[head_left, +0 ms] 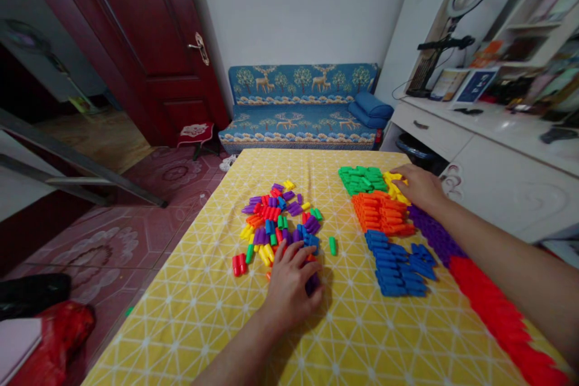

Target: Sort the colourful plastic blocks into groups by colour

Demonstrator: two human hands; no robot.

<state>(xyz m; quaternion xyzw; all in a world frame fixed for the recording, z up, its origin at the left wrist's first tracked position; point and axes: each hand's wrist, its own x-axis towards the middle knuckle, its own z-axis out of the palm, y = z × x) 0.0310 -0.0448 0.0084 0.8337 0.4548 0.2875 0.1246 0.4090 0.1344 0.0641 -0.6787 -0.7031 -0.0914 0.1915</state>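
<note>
Resting my left hand (292, 283), fingers curled, on the jumbled pile (274, 213) – small tube-like pieces, six colours – on the tablecloth (353, 344); my right hand (421, 188) touches yellow pieces (390, 184) beside green ones (362, 180) (either's grip: cannot tell).

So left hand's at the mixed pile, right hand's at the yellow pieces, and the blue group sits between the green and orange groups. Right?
Not quite: in the head view the orange group sits between the green group and the blue group. Left hand at the mixed pile, right hand at the yellow pieces: fine.
</note>
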